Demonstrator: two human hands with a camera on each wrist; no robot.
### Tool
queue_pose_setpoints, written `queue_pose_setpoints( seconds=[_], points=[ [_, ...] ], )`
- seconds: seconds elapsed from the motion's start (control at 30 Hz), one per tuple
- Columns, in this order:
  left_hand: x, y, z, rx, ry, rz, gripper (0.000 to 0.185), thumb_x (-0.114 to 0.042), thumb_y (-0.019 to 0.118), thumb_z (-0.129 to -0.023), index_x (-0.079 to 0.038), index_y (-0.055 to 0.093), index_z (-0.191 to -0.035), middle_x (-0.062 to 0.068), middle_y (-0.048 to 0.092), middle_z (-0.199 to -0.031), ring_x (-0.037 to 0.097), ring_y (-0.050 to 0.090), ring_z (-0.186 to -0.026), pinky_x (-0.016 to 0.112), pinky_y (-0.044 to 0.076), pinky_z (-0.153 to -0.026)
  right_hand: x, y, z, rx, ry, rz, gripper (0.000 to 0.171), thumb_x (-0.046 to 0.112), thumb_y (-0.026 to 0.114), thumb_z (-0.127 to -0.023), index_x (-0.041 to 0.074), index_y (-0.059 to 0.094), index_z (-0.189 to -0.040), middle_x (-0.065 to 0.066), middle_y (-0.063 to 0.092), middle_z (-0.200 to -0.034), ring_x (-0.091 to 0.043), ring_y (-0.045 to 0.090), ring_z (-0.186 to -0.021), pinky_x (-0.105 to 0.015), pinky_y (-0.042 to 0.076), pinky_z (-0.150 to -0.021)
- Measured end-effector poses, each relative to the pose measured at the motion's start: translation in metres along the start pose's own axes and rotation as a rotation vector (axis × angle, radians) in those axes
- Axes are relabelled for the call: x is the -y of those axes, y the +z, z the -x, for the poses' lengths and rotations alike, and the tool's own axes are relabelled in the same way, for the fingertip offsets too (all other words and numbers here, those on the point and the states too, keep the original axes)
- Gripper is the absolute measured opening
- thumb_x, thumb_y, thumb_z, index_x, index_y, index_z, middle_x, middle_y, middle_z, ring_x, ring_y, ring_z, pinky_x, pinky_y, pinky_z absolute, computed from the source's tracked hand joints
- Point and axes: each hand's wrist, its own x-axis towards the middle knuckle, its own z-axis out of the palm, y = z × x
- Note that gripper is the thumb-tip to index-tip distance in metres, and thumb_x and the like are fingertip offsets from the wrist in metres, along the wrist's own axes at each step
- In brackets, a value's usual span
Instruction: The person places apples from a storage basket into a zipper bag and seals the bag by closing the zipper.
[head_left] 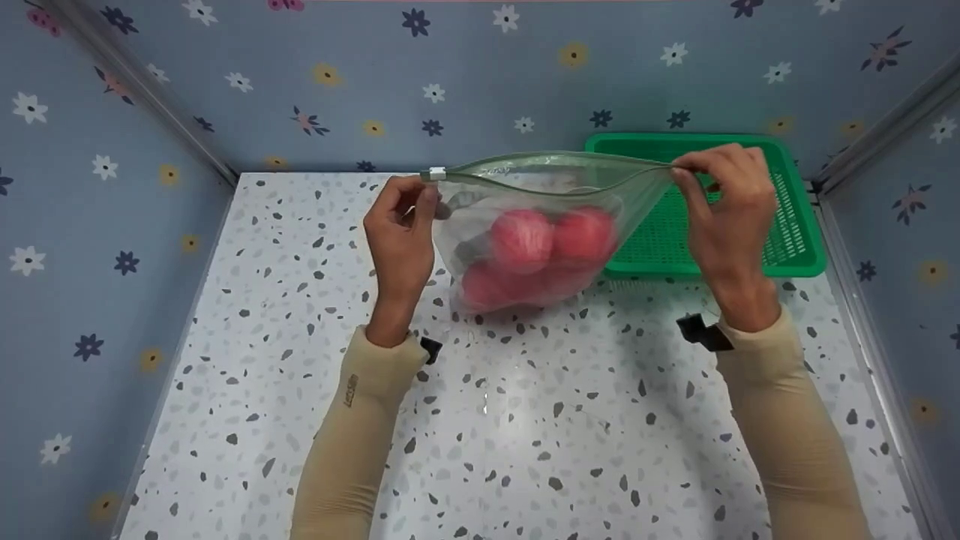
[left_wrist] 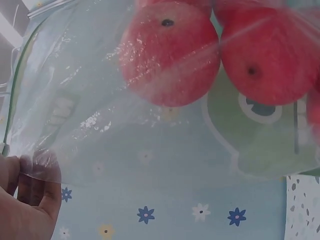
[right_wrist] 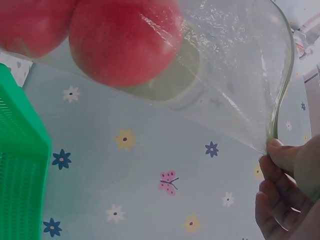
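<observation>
A clear zip bag [head_left: 465, 225] with a green zip edge hangs between the two hands, its mouth partly apart. Inside lie several red apples [head_left: 523, 240], bunched low in the bag; the left wrist view shows apples [left_wrist: 170, 55] through the plastic. My left hand [head_left: 403, 232] pinches the bag's left top corner, beside a white slider [head_left: 437, 173]. At the opposite top corner, my right hand [head_left: 731, 202] pinches the zip edge between thumb and forefinger. In the right wrist view that hand [right_wrist: 290, 185] has its other fingers loosely bent below the corner.
A green plastic basket [head_left: 795, 225] stands at the back right of the speckled white table [head_left: 495, 450], partly behind the bag and right hand. Flower-patterned walls [head_left: 480, 82] enclose the table at the back and both sides.
</observation>
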Motion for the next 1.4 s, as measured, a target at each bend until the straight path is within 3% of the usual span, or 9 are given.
queue_pose_setpoints(
  seconds=[0.3, 0.53, 0.67, 0.83, 1.03, 1.13, 1.23, 1.3, 1.4],
  points=[
    [0.003, 0.000, 0.000, 0.026, 0.040, 0.007, 0.008, 0.003, 0.062, -0.101, 0.010, 0.067, -0.102, -0.009, 0.063, -0.080, 0.007, 0.067, -0.066, 0.027, 0.060, -0.068, 0.002, -0.001, -0.001, 0.021, 0.012, 0.023, 0.019, 0.018, 0.071, -0.099, 0.002, 0.079, -0.099, -0.019, 0.073, -0.100, -0.030, 0.054, -0.092, -0.020, 0.039, -0.079],
    [0.003, 0.002, 0.002, 0.009, 0.013, -0.024, 0.012, -0.001, 0.060, -0.104, 0.007, 0.067, -0.099, -0.006, 0.064, -0.078, 0.007, 0.067, -0.063, 0.029, 0.062, -0.065, -0.003, 0.003, 0.000, 0.051, 0.017, 0.042, 0.020, 0.020, 0.069, -0.101, 0.002, 0.079, -0.101, -0.019, 0.072, -0.102, -0.032, 0.056, -0.094, -0.019, 0.041, -0.078],
    [0.004, 0.005, 0.004, 0.011, -0.010, 0.005, 0.014, -0.003, 0.058, -0.105, 0.007, 0.067, -0.099, -0.006, 0.063, -0.079, 0.009, 0.068, -0.062, 0.032, 0.063, -0.063, -0.005, 0.004, 0.000, 0.037, 0.037, 0.027, 0.018, 0.018, 0.069, -0.101, 0.003, 0.079, -0.101, -0.019, 0.072, -0.102, -0.030, 0.057, -0.095, -0.019, 0.042, -0.078],
    [0.004, 0.007, 0.004, 0.012, -0.028, 0.070, 0.014, -0.002, 0.055, -0.106, 0.006, 0.066, -0.100, -0.003, 0.063, -0.080, 0.011, 0.069, -0.062, 0.033, 0.063, -0.061, -0.008, 0.004, 0.001, 0.015, 0.045, -0.005, 0.013, 0.015, 0.070, -0.101, 0.006, 0.080, -0.102, -0.019, 0.072, -0.102, -0.023, 0.057, -0.096, -0.020, 0.042, -0.079],
    [0.003, 0.010, 0.005, -0.004, -0.075, 0.108, 0.015, -0.003, 0.055, -0.107, 0.003, 0.066, -0.098, 0.001, 0.063, -0.079, 0.013, 0.070, -0.063, 0.033, 0.063, -0.060, -0.008, 0.006, 0.005, 0.001, 0.055, -0.033, 0.018, 0.018, 0.070, -0.101, 0.003, 0.079, -0.106, -0.020, 0.071, -0.103, -0.004, 0.052, -0.098, -0.019, 0.043, -0.080],
    [0.002, 0.012, 0.007, -0.016, -0.096, 0.129, 0.015, -0.003, 0.055, -0.107, 0.003, 0.066, -0.098, 0.002, 0.062, -0.079, 0.014, 0.070, -0.063, 0.033, 0.063, -0.060, -0.006, 0.007, 0.009, -0.010, 0.063, -0.052, 0.019, 0.016, 0.069, -0.101, 0.002, 0.079, -0.109, -0.020, 0.071, -0.104, -0.007, 0.055, -0.098, -0.019, 0.044, -0.081],
    [0.002, 0.014, 0.010, -0.025, -0.111, 0.152, 0.015, -0.003, 0.055, -0.107, 0.003, 0.065, -0.098, 0.003, 0.062, -0.079, 0.014, 0.070, -0.063, 0.033, 0.063, -0.059, -0.003, 0.009, 0.015, -0.035, 0.068, -0.053, 0.020, 0.016, 0.070, -0.101, 0.002, 0.078, -0.114, -0.021, 0.070, -0.108, -0.018, 0.058, -0.100, -0.021, 0.045, -0.083],
    [0.002, 0.015, 0.010, -0.032, -0.117, 0.167, 0.015, -0.003, 0.054, -0.107, 0.003, 0.065, -0.098, 0.003, 0.062, -0.079, 0.014, 0.069, -0.063, 0.033, 0.063, -0.059, 0.002, 0.011, 0.019, -0.066, 0.062, -0.045, 0.022, 0.016, 0.071, -0.100, 0.004, 0.078, -0.117, -0.021, 0.068, -0.112, -0.022, 0.059, -0.104, -0.025, 0.043, -0.098],
    [0.002, 0.016, 0.009, -0.042, -0.117, 0.173, 0.016, -0.003, 0.054, -0.107, 0.004, 0.065, -0.098, 0.004, 0.062, -0.079, 0.014, 0.069, -0.063, 0.034, 0.063, -0.059, 0.016, 0.018, 0.025, -0.118, 0.026, -0.054, 0.023, 0.015, 0.073, -0.099, 0.005, 0.077, -0.119, -0.021, 0.066, -0.118, -0.033, 0.057, -0.109, -0.034, 0.037, -0.105]
  ],
)
